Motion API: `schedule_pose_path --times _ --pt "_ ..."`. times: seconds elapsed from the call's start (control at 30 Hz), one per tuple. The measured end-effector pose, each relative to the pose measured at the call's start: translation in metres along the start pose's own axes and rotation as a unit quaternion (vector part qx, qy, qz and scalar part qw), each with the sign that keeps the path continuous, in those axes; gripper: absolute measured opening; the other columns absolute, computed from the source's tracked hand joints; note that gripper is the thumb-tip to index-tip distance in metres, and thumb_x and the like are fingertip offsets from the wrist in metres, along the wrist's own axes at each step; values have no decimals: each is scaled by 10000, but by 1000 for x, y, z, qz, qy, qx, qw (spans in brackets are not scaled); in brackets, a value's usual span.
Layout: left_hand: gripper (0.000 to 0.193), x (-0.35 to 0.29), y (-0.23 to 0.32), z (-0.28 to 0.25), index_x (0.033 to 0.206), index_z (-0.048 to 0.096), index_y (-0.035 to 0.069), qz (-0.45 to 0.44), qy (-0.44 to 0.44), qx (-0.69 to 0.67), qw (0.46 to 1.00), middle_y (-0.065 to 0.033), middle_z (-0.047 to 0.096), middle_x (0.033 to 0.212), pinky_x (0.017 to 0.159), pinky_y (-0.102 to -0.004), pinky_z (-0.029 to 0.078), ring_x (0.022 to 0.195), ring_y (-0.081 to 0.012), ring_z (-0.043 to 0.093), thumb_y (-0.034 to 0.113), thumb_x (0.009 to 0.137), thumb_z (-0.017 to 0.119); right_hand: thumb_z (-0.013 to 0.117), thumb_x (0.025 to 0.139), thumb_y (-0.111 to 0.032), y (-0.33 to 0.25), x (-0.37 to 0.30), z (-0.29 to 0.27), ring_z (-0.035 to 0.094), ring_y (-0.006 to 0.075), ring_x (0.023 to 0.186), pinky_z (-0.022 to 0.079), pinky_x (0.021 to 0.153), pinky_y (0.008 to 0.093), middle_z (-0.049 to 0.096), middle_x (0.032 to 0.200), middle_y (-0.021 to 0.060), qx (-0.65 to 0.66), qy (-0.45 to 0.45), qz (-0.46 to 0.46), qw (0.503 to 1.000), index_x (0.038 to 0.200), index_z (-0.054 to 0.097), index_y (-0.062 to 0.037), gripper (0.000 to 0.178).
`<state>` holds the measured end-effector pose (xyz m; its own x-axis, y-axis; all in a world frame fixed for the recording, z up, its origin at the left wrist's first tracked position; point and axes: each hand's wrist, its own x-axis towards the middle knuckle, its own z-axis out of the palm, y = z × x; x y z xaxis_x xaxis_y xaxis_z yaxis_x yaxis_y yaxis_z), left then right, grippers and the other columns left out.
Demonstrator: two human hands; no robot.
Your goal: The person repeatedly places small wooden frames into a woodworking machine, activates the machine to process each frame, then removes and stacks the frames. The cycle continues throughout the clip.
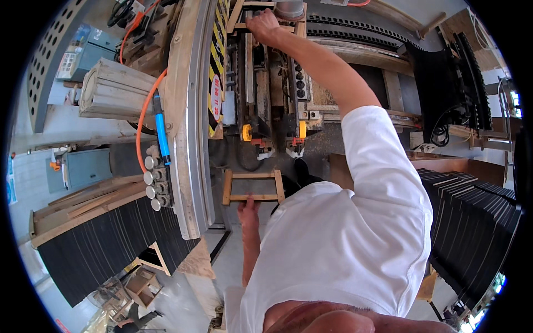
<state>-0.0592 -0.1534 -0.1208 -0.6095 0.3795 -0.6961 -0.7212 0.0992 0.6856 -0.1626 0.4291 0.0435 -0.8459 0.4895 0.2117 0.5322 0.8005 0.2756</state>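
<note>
My left hand is closed on the near rail of a small rectangular wooden frame; the frame is held up off the floor in front of the machine. My right arm stretches far forward over the machine. There my right hand is closed at a rail of a second wooden frame, with the fingertips partly hidden. This frame lies across the machine's far end, beside a round grey metal cylinder. Two dark machine rails run from it toward me, each with a yellow knob near its end.
A long metal beam with a striped warning strip stands at my left, carrying an orange hose and a blue tube. Stacks of dark panels stand at left and right. A black cable chain is at the far right.
</note>
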Motion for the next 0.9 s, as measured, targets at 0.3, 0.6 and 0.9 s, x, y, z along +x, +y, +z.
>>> schedule_pose_path --times 0.3,0.6,0.9 --pt "375 5 -2 -7 1231 520 3 -9 18 9 1000 -93 617 1148 939 -379 489 1073 -200 586 166 914 636 633 865 -127 17 35 25 621 289 934 406 894 469 667 938 71 10 10 -14 1000 1070 628 -178 211" --pt "362 15 1 11 1215 539 24 -18 6 18 1000 -83 614 1126 929 -380 490 1071 -190 583 158 899 655 643 849 -137 16 51 22 603 282 956 412 883 451 646 967 75 20 -1 -39 999 1065 637 -163 217" --pt "377 3 -12 14 1206 537 7 -20 21 52 998 -75 604 1104 894 -378 518 1039 -194 594 151 884 669 650 815 -176 19 52 25 614 271 872 432 777 437 644 896 101 31 34 -55 997 973 652 -126 165"
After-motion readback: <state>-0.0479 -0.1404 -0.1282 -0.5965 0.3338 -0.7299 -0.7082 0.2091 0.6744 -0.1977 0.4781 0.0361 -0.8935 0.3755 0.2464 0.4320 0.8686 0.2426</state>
